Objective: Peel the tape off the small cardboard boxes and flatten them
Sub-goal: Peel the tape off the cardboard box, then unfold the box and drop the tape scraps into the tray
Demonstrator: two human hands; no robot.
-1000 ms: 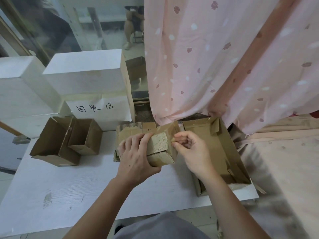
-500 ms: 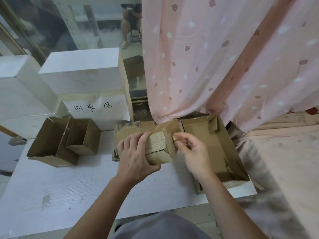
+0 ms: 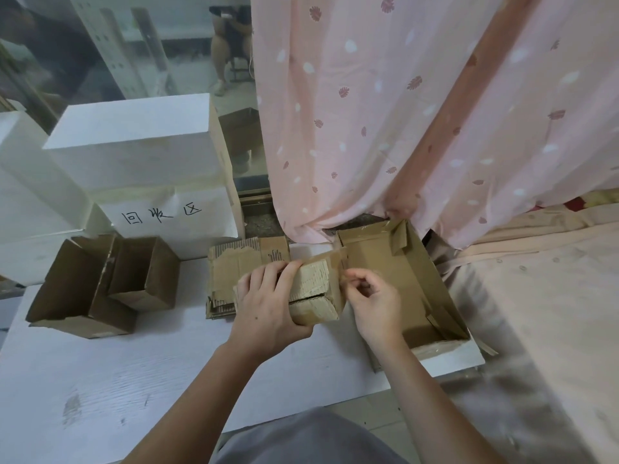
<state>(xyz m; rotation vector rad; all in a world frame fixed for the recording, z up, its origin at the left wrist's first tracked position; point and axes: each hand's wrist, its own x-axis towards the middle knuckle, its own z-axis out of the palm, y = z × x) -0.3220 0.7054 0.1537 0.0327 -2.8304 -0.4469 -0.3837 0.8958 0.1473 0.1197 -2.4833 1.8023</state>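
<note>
**Tape pinched at the edge of a small box**

The left hand (image 3: 268, 309) grips a small cardboard box (image 3: 315, 296) just above the white desk (image 3: 100, 380), its fingers (image 3: 284, 272) curled over the top and the thumb under the near side. The box's torn, ribbed face looks toward the camera. The right hand (image 3: 375, 296) sits at the box's right edge, thumb and forefinger pinching a strip of clear tape (image 3: 338, 259) that runs up over the box's top corner; the other fingers are loosely curled. Behind the box lies a stack of flattened cardboard (image 3: 241, 262). To the right stands a large open carton (image 3: 418, 269), to the left 2 open brown boxes (image 3: 100, 286) in front of white boxes (image 3: 134, 145), 1 bearing a handwritten label (image 3: 160, 214). A pink curtain (image 3: 402, 112) hangs behind.
</note>
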